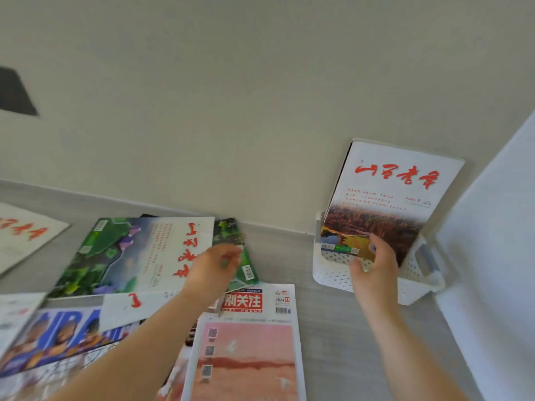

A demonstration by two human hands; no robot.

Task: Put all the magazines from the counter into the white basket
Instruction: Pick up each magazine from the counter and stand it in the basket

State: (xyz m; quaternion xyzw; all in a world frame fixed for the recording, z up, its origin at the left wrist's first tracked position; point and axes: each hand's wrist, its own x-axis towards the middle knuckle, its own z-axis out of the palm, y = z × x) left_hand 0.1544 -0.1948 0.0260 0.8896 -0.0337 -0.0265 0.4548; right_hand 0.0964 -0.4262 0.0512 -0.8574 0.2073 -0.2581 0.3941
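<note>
Spreading over the grey worktop (327, 328) is a loose, overlapping heap of magazines, so by my reading the task is barely begun. The lotus magazine (130, 250) lies flat near the wall (260, 96). The pink magazine (249, 357) lies nearest the camera, the basketball magazine (58, 340) to its left, and a pale magazine (26, 233) at the far left edge. Others show only as corners beneath these, and their number cannot be told.

The basket (333, 273) stands on the worktop at the right, against the wall. One white magazine (396, 183) stands upright in it, its lower edge inside the rim and its top leaning on the wall. This is the only one seen in the basket.

The right hand (373, 264) has its fingers wrapped round the bottom of that white magazine, just above the rim, so it looks almost placed but not yet let go.

The left hand (214, 267) is over the heap with its fingers bent onto the edge of the green magazine (246, 267), apparently pinching it, though blur hides the detail. That magazine lies partly under the lotus one and looks likely to go next.
</note>
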